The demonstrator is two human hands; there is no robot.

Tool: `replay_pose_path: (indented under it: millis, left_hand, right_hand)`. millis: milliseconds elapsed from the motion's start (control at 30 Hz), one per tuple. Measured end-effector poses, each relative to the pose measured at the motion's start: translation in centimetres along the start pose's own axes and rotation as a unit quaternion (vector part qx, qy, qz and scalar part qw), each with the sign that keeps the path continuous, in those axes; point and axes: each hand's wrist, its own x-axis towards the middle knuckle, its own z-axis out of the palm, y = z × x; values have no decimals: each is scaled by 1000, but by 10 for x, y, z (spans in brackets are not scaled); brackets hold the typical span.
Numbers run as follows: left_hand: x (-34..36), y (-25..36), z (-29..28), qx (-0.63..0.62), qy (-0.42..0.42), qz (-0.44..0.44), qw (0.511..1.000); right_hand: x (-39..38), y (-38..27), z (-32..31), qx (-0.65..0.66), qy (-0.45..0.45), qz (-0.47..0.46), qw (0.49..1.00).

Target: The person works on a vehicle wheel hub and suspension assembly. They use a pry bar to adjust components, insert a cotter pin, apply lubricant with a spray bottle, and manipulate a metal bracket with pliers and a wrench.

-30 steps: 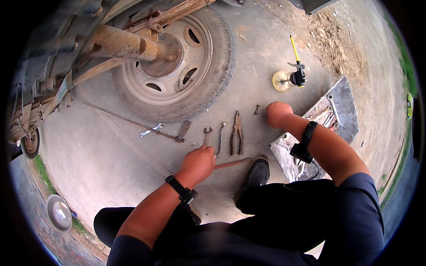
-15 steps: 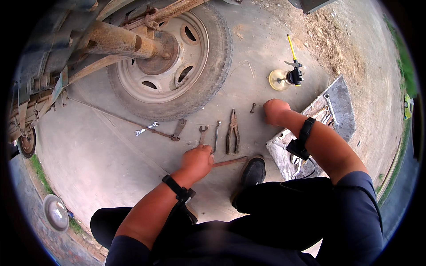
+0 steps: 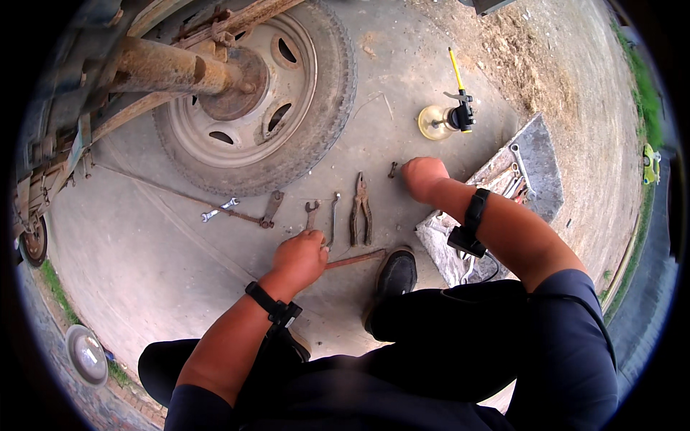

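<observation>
A rusty open-ended wrench (image 3: pixel 311 215) lies on the concrete floor (image 3: pixel 158 251), its jaw pointing away from the person and its near end hidden under the left hand (image 3: pixel 300 257). Compared with the earlier views, everything has slid a little leftward together, so the head seems to have turned slightly right; the hands and tools keep their places relative to one another, and nothing looks freshly picked up or laid down. The fingers of the left hand are curled over the wrench, but from above I cannot tell whether they grip it or merely rest there. The right hand (image 3: pixel 424 179) is also curled, knuckles up, just beside a small bolt (image 3: pixel 392 170); its fingertips are hidden, so how tightly it is closed, and whether it holds anything, cannot be told.

A slim rod-like tool (image 3: pixel 334 219) and a pair of pliers (image 3: pixel 361 212) lie between the hands, with a reddish flat bar (image 3: pixel 356 259) nearer the shoe (image 3: pixel 397 273). Further left lies a bright double-ended wrench (image 3: pixel 220 209). To the right, a metal tray (image 3: pixel 548 165) holds more wrenches; beyond it stands a yellowish oil can (image 3: pixel 431 123). A large wheel (image 3: pixel 334 100) lies past the tools.
</observation>
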Motion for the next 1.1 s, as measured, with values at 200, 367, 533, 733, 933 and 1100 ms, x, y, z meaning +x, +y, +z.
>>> replay_pose_path:
  millis: [200,367,533,733,933,1100]
  left_hand:
    - [0,4,-4,-2,1,1,1000]
    - [4,-2,0,-4,5,5,1000]
    - [5,-4,0,-15,11,7,1000]
    - [12,54,-32,-216,72,49,972]
    - [30,89,-49,-552,184,42,812]
    - [32,78,-77,-538,218,-26,814]
  right_hand:
    - [0,-6,4,2,-2,3,1000]
    - [0,-7,1,18,-19,15,1000]
    - [-5,2,-8,53,6,0,999]
    - [-24,2,-38,365,26,-106,925]
    - [-35,-64,-84,794,-44,-134,591]
    - [-30,-85,-100,822,-65,-136,549]
